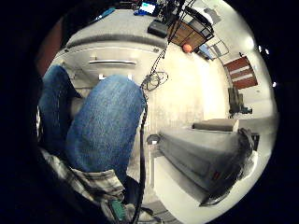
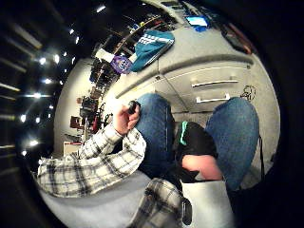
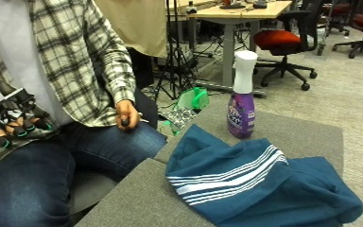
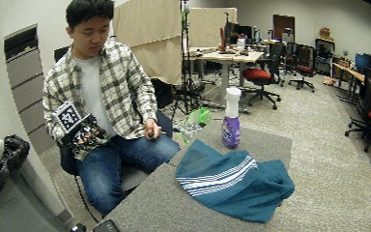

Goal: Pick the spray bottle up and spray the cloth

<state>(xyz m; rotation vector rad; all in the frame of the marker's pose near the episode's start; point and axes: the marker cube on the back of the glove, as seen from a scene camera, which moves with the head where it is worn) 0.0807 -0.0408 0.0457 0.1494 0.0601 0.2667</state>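
1. The task had not been started: the purple plastic spray bottle with a tall white spray head (image 3: 242,97) stood upright and untouched on the grey felt-covered table (image 3: 298,134), just beside the far edge of the crumpled teal cloth with white stripes (image 3: 251,187).
2. The gloved right hand (image 3: 8,124) was held up by the person's lap, well apart from the bottle and off the table; its fingers looked loosely bent around nothing, so I judged it relaxed and empty.
3. The bare left hand (image 3: 126,116) rested on the blue-jeaned thigh (image 3: 115,142), pinching a small dark object I could not identify.
4. The next move would call for the right hand to reach across the cloth to the bottle and wrap round its narrow neck.
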